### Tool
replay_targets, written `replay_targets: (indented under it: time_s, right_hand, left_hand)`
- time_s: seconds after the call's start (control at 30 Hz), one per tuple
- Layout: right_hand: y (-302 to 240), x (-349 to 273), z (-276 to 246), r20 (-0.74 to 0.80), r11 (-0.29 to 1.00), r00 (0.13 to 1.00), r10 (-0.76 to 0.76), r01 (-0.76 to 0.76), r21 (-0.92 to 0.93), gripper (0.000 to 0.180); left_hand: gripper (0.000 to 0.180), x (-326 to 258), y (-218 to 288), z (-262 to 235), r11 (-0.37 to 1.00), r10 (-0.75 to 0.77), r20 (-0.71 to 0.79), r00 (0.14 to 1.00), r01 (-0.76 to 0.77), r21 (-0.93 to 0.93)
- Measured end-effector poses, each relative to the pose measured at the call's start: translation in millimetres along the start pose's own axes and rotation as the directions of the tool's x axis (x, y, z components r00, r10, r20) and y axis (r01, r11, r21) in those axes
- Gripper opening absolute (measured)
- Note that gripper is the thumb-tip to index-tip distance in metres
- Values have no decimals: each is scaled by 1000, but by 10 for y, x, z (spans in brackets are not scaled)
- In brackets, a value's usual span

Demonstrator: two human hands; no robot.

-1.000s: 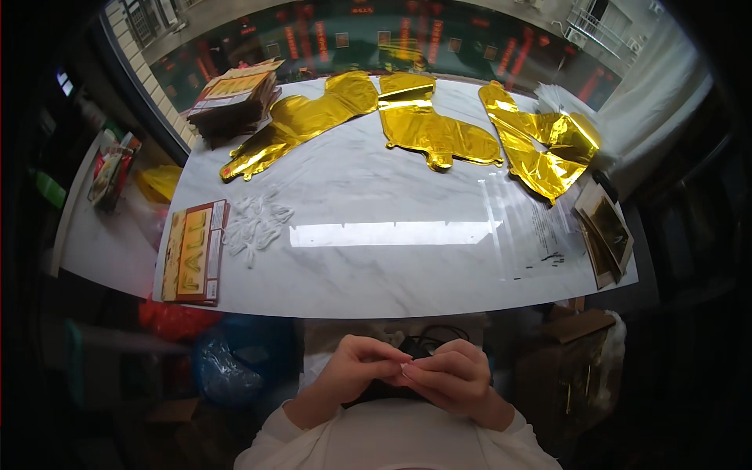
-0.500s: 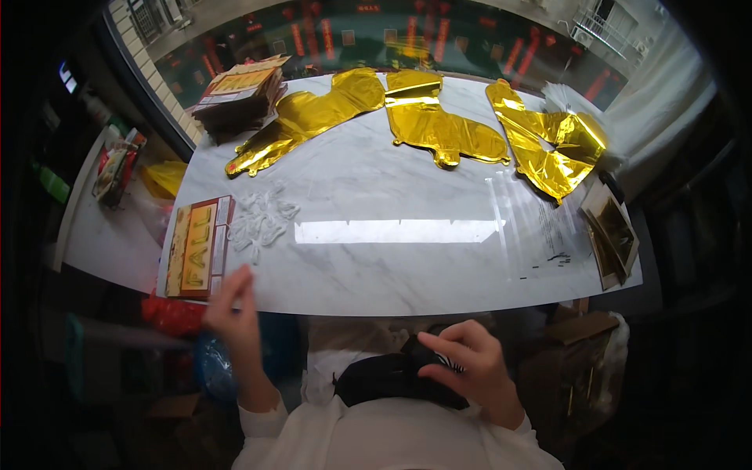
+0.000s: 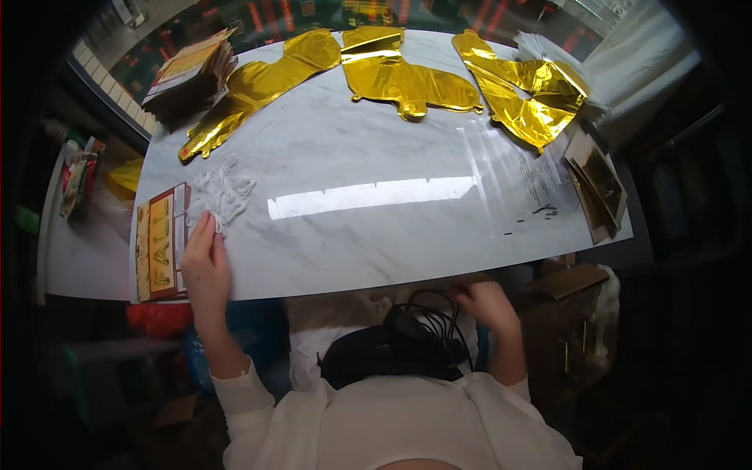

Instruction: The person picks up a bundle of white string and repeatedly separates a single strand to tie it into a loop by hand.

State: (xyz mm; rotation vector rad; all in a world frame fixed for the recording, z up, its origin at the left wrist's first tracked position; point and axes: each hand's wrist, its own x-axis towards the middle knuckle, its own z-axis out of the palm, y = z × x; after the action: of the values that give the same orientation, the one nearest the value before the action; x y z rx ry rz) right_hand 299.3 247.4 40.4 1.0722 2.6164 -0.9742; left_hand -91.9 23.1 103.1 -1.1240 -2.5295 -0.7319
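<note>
My left hand (image 3: 205, 254) is at the near edge of a loose pile of white strings (image 3: 225, 188) on the table's left side. Its thumb and fingers are pressed together, and the tips touch strings at the pile's edge. Just left of that hand lies a stack of printed cardboard packages (image 3: 160, 243) picturing gold letters. My right hand (image 3: 489, 304) is low, by the table's front edge and above my lap. Blur and dim light hide its fingers. Three flat gold foil balloons lie along the back: one at left (image 3: 266, 82), one in the middle (image 3: 407, 78), one at right (image 3: 529, 90).
A tall stack of cardboard packages (image 3: 188, 74) stands at the back left of the marble-patterned table (image 3: 352, 258). Clear plastic bags (image 3: 509, 184) lie at right, beside folded gold-and-brown cards (image 3: 599, 184). Black cables (image 3: 431, 313) and a black pouch (image 3: 376, 356) are at my waist.
My left hand has moved forward and left onto the edge of the string pile. The right hand has risen toward the table's front edge. The whole view has shifted, and the cables now show.
</note>
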Motion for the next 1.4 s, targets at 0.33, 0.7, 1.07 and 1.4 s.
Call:
replay_targets:
  time_s: [0.33,0.7,1.07,1.4]
  right_hand:
    - [121,492,477,-7,997,997,-75,75,23,33]
    - [4,498,558,52,994,995,-88,91,-53,29]
    - [35,413,544,46,995,994,-99,99,11,21]
    - [-181,202,287,-52,998,997,-56,58,37,22]
  left_hand:
    - [10,-1014,103,87,965,242,-318,917,-262,-20]
    - [14,-1695,436,1619,905,425,448,786,-354,-236]
    - [10,-1593,595,1655,922,338,537,773,-385,-26]
    - [20,-1463,699,947,925,133,519,844,82,-371]
